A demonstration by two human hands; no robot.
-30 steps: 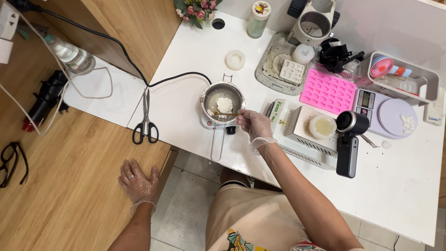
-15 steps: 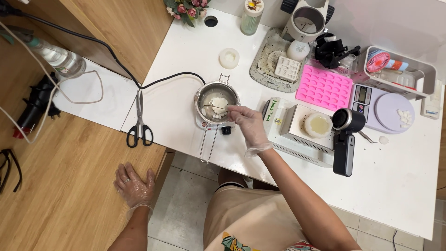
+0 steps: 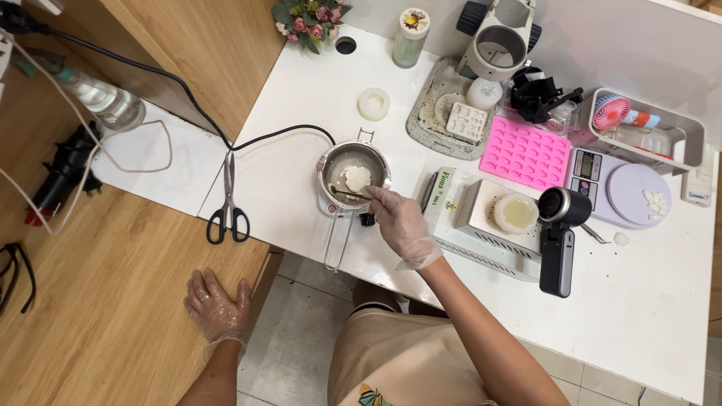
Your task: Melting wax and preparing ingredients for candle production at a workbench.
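The gloved right hand [image 3: 398, 220] is pinching a thin stirring stick [image 3: 350, 195] in the steel melting pot [image 3: 354, 168] on the white tabletop [image 3: 301, 98], touching a white wax lump [image 3: 357, 177]. The left hand [image 3: 216, 304] is lying flat, fingers spread, on the wooden tabletop [image 3: 98, 301].

the gloved right hand [image 3: 398, 222] held a thin stick [image 3: 350, 195] in the metal pot [image 3: 353, 171]; the left hand [image 3: 214, 304] lay flat on the wooden counter [image 3: 90, 301].

One head-worn camera looks steeply down, fairly high above the white table [image 3: 316, 83].
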